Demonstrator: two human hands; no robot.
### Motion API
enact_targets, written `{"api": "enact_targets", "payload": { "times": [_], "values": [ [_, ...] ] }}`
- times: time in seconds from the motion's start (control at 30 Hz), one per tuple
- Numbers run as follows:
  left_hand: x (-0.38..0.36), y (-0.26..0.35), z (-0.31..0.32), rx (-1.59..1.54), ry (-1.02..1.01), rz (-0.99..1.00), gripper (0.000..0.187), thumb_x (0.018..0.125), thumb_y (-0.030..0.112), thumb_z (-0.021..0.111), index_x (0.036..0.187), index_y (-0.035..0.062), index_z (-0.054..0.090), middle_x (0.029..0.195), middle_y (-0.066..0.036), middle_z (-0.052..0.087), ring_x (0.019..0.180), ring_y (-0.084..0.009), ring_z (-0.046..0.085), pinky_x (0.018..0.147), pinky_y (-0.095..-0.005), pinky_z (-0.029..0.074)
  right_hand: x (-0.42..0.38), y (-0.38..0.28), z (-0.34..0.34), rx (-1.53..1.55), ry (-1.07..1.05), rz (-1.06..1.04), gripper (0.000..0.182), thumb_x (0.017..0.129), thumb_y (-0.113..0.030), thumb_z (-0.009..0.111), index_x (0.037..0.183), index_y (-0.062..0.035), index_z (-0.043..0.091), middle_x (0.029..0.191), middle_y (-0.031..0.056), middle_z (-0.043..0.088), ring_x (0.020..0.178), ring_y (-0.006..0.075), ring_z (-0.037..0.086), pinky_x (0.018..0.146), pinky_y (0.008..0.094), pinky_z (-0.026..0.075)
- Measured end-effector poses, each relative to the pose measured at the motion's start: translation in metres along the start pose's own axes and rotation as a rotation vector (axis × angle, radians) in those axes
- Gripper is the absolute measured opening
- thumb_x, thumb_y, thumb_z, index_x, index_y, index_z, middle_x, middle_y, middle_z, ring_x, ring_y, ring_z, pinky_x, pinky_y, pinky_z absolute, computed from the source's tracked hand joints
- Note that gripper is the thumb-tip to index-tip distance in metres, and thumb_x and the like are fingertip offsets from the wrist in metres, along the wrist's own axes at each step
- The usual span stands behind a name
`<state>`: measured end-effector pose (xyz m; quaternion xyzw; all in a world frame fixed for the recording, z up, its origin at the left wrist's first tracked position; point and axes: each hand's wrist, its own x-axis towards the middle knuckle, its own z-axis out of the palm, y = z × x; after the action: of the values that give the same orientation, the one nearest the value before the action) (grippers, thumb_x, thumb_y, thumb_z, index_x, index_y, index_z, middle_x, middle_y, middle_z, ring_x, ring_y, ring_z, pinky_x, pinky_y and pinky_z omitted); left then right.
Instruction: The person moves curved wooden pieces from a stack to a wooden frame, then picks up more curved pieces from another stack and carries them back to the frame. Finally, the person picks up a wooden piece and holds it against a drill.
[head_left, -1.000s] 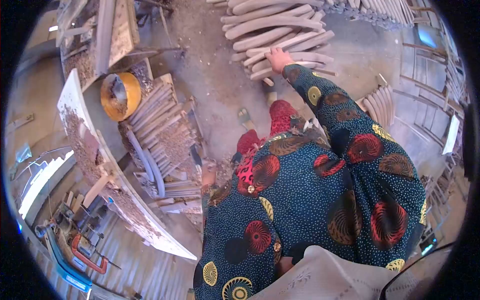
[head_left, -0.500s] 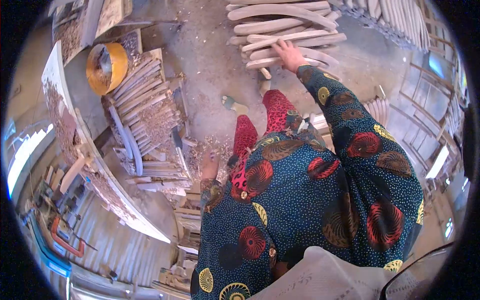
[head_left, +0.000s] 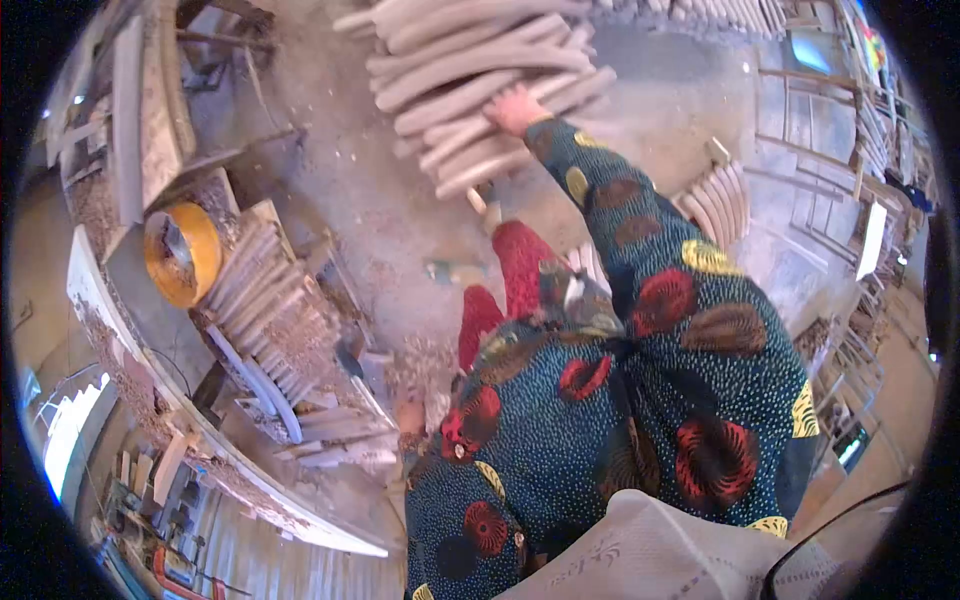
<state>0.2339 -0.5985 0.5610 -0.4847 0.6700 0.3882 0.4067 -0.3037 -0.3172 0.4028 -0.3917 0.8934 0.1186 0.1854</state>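
Note:
My right hand (head_left: 517, 110) reaches forward and rests on a stack of curved wooden pieces (head_left: 485, 75). Its fingers are spread over the top of the pieces, touching them and not wrapped round one. The stack is slightly blurred, and some of its pieces lie at an angle. Low at my left side hangs my left hand (head_left: 410, 415), away from the stack. It looks open, with nothing visible in it, though its fingers are blurred. Wood shavings (head_left: 425, 370) lie on the floor just ahead of it.
On the left, a yellow ring-shaped container (head_left: 183, 254) stands beside wooden strips (head_left: 250, 285) strewn with shavings. A long white-edged bench (head_left: 240, 470) curves along the left. Another stack of curved pieces (head_left: 718, 205) sits right of my arm. Wooden frames (head_left: 815, 180) stand farther right.
The view has shifted and turned, so the stack appears farther left and more tilted. My right hand is still on the stack; my left hand still hangs at my side.

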Motion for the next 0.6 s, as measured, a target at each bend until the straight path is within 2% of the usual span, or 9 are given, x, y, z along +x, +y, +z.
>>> {"api": "enact_targets", "payload": {
  "times": [0.07, 0.13, 0.23, 0.27, 0.33, 0.43, 0.5, 0.53, 0.6],
  "values": [
    [-0.004, 0.019, -0.005, 0.002, 0.079, 0.008, 0.044, 0.085, 0.024, 0.063, 0.123, 0.0038, 0.051, 0.110, -0.016, 0.061, 0.098, -0.0290, 0.060, 0.084, -0.0371, 0.047, 0.001, 0.003, -0.006, 0.037, -0.001, -0.022, 0.019, 0.088, -0.024, 0.048, 0.098, -0.0192, 0.064, 0.098, 0.0045, 0.063, 0.098, 0.0238, 0.058, 0.083, 0.0464, 0.042],
    [0.027, -0.009, -0.001, 0.003, 0.066, 0.200, 0.046, 0.083, 0.024, 0.065, 0.122, 0.0037, 0.053, 0.111, -0.017, 0.061, 0.100, -0.0291, 0.060, 0.085, -0.0375, 0.047, -0.004, 0.006, -0.018, 0.026, -0.026, -0.048, 0.019, 0.088, -0.025, 0.048, 0.098, -0.0207, 0.064, 0.100, 0.0053, 0.062, 0.100, 0.0236, 0.057, 0.081, 0.0456, 0.043],
    [0.040, 0.005, -0.003, 0.002, 0.103, 0.234, 0.048, 0.080, 0.022, 0.068, 0.122, 0.0031, 0.052, 0.112, -0.017, 0.060, 0.101, -0.0292, 0.059, 0.085, -0.0379, 0.047, -0.009, 0.011, -0.009, 0.092, 0.065, -0.066, 0.018, 0.086, -0.026, 0.050, 0.095, -0.0215, 0.065, 0.100, 0.0017, 0.062, 0.100, 0.0214, 0.055, 0.080, 0.0438, 0.041],
    [0.036, 0.017, -0.006, 0.096, 0.119, 0.222, 0.047, 0.079, 0.021, 0.067, 0.120, 0.0025, 0.054, 0.113, -0.017, 0.060, 0.101, -0.0290, 0.059, 0.086, -0.0378, 0.047, -0.009, 0.010, -0.014, 0.097, 0.042, -0.044, 0.017, 0.085, -0.023, 0.051, 0.095, -0.0198, 0.065, 0.100, 0.0025, 0.062, 0.100, 0.0224, 0.055, 0.081, 0.0449, 0.041],
    [0.049, 0.017, -0.009, 0.054, 0.092, 0.280, 0.045, 0.079, 0.021, 0.066, 0.119, 0.0025, 0.055, 0.111, -0.017, 0.061, 0.100, -0.0287, 0.059, 0.086, -0.0374, 0.047, -0.008, 0.006, -0.014, 0.127, 0.016, 0.003, 0.017, 0.084, -0.019, 0.052, 0.096, -0.0182, 0.065, 0.098, 0.0037, 0.061, 0.101, 0.0229, 0.054, 0.085, 0.0469, 0.040],
    [0.057, 0.019, -0.019, 0.023, 0.060, 0.347, 0.044, 0.079, 0.022, 0.066, 0.117, 0.0028, 0.056, 0.107, -0.017, 0.062, 0.098, -0.0278, 0.060, 0.086, -0.0366, 0.047, -0.009, 0.003, -0.008, 0.085, 0.029, 0.074, 0.021, 0.087, -0.025, 0.049, 0.095, -0.0222, 0.068, 0.099, 0.0001, 0.063, 0.102, 0.0196, 0.054, 0.084, 0.0435, 0.039],
    [0.032, 0.062, -0.032, 0.100, 0.074, 0.383, 0.043, 0.078, 0.022, 0.065, 0.116, 0.0031, 0.056, 0.105, -0.017, 0.063, 0.098, -0.0273, 0.060, 0.085, -0.0365, 0.047, -0.011, 0.002, -0.005, 0.133, -0.011, 0.102, 0.023, 0.087, -0.021, 0.050, 0.104, -0.0201, 0.065, 0.106, 0.0025, 0.060, 0.108, 0.0222, 0.052, 0.094, 0.0512, 0.036],
    [0.041, 0.067, -0.042, 0.105, -0.014, 0.475, 0.042, 0.079, 0.022, 0.064, 0.116, 0.0038, 0.056, 0.102, -0.016, 0.063, 0.094, -0.0287, 0.061, 0.083, -0.0372, 0.047, -0.017, 0.002, -0.012, 0.131, -0.005, 0.115, 0.025, 0.086, -0.020, 0.051, 0.107, -0.0197, 0.064, 0.108, 0.0033, 0.059, 0.109, 0.0230, 0.052, 0.097, 0.0535, 0.034],
    [0.048, 0.090, -0.052, 0.213, 0.057, 0.504, 0.041, 0.080, 0.021, 0.062, 0.117, 0.0040, 0.056, 0.100, -0.016, 0.062, 0.093, -0.0301, 0.060, 0.082, -0.0380, 0.047, -0.024, 0.001, -0.011, 0.207, -0.021, 0.129, 0.031, 0.085, -0.017, 0.051, 0.114, -0.0177, 0.060, 0.113, 0.0065, 0.056, 0.114, 0.0262, 0.050, 0.104, 0.0597, 0.027]
  ]
}}
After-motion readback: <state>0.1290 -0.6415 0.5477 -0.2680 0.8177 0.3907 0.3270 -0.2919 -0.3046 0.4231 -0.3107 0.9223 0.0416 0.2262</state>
